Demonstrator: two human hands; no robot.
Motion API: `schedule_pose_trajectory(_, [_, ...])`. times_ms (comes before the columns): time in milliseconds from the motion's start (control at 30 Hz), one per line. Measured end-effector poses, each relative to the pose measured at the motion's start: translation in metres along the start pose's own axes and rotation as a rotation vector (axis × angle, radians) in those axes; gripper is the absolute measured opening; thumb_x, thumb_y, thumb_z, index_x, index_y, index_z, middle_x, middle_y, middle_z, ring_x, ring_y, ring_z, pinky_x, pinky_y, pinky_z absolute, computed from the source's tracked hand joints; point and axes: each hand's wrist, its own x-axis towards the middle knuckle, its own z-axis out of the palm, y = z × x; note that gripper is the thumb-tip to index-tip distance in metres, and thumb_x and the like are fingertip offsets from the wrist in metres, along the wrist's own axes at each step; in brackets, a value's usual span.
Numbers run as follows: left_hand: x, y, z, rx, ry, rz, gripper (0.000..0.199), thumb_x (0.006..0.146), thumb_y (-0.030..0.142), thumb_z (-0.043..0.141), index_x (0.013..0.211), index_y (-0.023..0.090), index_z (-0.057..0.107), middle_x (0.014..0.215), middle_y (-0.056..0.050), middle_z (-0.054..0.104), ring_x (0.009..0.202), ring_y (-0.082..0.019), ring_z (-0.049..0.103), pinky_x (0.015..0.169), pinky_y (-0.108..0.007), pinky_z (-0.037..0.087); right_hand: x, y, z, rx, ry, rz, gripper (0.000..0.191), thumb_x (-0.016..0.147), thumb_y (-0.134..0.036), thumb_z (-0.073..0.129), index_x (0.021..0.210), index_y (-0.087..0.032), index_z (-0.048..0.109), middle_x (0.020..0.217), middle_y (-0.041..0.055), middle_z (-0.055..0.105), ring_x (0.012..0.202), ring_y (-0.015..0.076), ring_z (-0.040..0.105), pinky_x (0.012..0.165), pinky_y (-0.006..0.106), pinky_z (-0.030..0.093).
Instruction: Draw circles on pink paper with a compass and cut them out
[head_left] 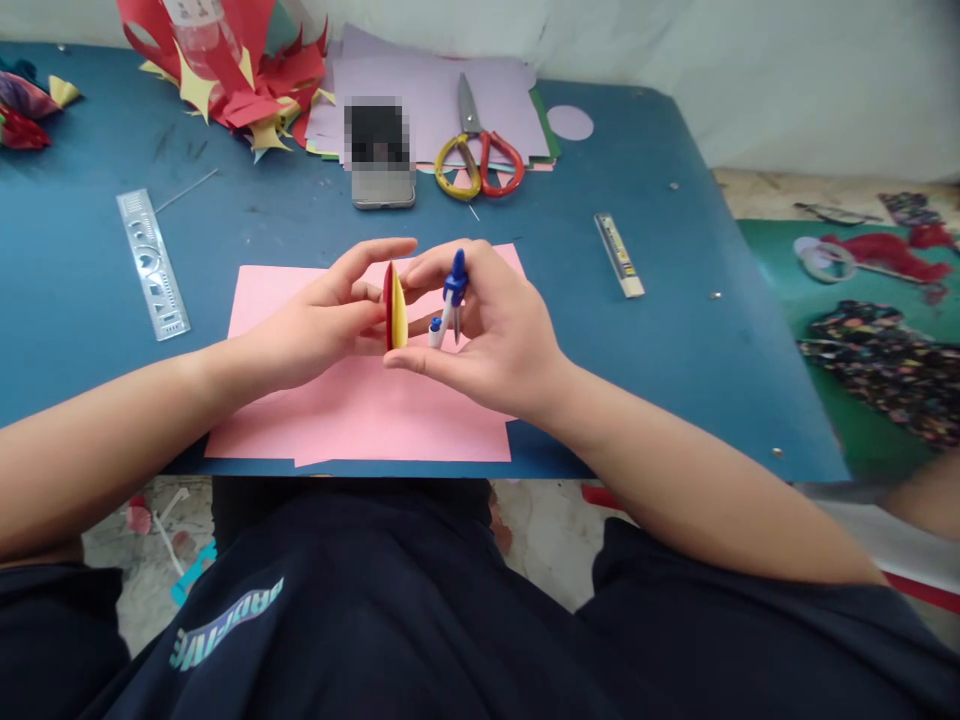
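Observation:
Between my two hands, a small stack of red and yellow paper pieces [396,308] stands on edge, seen nearly edge-on. My left hand [334,305] closes its fingers on the red side. My right hand [499,330] has its thumb at the stack's lower yellow side and holds a blue and white compass [453,288] with a pen in it between its fingers. Both hands are above pink paper sheets [420,425] lying at the table's front edge.
Behind lie a phone [382,188], scissors [469,115] with red and yellow handles, and purple sheets [435,85]. A stencil ruler [154,265] is left, a small lead case [619,256] right. Red and yellow scraps [262,95] surround a bottle. Another person's arm [930,495] shows at right.

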Motion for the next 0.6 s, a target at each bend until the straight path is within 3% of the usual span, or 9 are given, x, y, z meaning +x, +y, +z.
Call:
schedule_pose_trajectory(100, [-0.001,-0.001,0.003,-0.071,-0.012,-0.039,0.052,0.088,0.014,0.072,0.137,0.03,0.064,0.113,-0.002,0.076,0.101,-0.02,0.077,0.081,-0.03,0.065,-0.002,-0.001,0.003,-0.072,-0.006,-0.012,0.054,0.085,-0.053,0.089,0.123,-0.025,0.061,0.12,0.0075,0.069,0.111,0.0239,0.069,0.072,0.034,0.069])
schedule_pose_trajectory(267, [0.002,0.005,0.001,-0.266,-0.02,-0.154,0.055,0.09,0.029,0.06,0.145,0.025,0.06,0.117,-0.008,0.079,0.103,-0.029,0.079,0.078,-0.038,0.066,-0.004,-0.005,0.002,-0.201,-0.015,-0.037,0.052,0.086,-0.042,0.089,0.126,-0.022,0.064,0.12,0.0078,0.074,0.106,0.0249,0.072,0.086,0.044,0.068])
schedule_pose_trajectory(367, [0.004,0.012,0.0,-0.317,-0.054,-0.186,0.062,0.088,0.046,0.055,0.142,0.016,0.061,0.116,-0.013,0.08,0.108,-0.034,0.077,0.082,-0.042,0.067,-0.005,-0.008,0.002,-0.259,0.008,-0.031,0.046,0.086,-0.034,0.087,0.125,-0.022,0.064,0.119,0.0061,0.076,0.098,0.0229,0.074,0.081,0.042,0.067])
schedule_pose_trajectory(467, [0.003,0.012,0.002,-0.275,-0.097,-0.194,0.065,0.094,0.064,0.053,0.138,0.017,0.063,0.12,-0.014,0.078,0.112,-0.035,0.076,0.082,-0.042,0.067,-0.004,-0.013,0.0,-0.32,0.004,-0.047,0.033,0.091,-0.024,0.078,0.121,-0.023,0.063,0.113,0.003,0.078,0.086,0.0179,0.074,0.077,0.036,0.065])
schedule_pose_trajectory(600, [0.001,0.005,0.001,-0.203,-0.109,-0.152,0.054,0.09,0.043,0.071,0.139,0.023,0.061,0.12,-0.011,0.076,0.104,-0.029,0.077,0.08,-0.036,0.065,-0.002,-0.022,-0.007,-0.413,-0.017,-0.126,0.016,0.103,-0.014,0.055,0.111,-0.027,0.061,0.103,-0.0006,0.077,0.087,0.0166,0.076,0.081,0.035,0.066])
